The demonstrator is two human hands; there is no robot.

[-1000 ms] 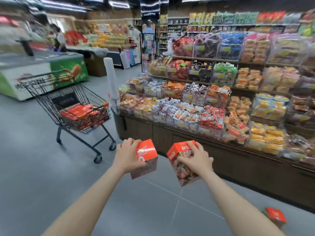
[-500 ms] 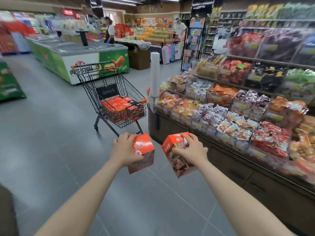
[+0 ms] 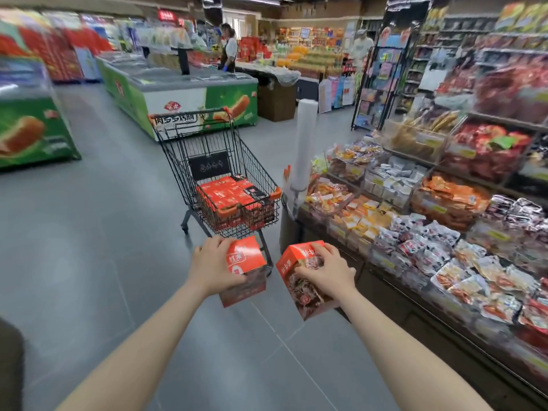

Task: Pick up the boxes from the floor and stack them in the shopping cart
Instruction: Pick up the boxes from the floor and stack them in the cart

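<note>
Two boxes up, you grip one red box (image 3: 246, 268) in left hand (image 3: 214, 266), another box (image 3: 302, 280) in right hand (image 3: 324, 272), near shopping cart (image 3: 219, 161) already holding stacked boxes (image 3: 234, 194); both not yet placed.

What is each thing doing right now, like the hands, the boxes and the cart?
Left hand: gripping a red box, held in the air.
Right hand: gripping another red box, tilted, held in the air.
Shopping cart: standing on the floor ahead, partly filled with stacked red boxes.
Two held boxes: close together, not touching.
</note>
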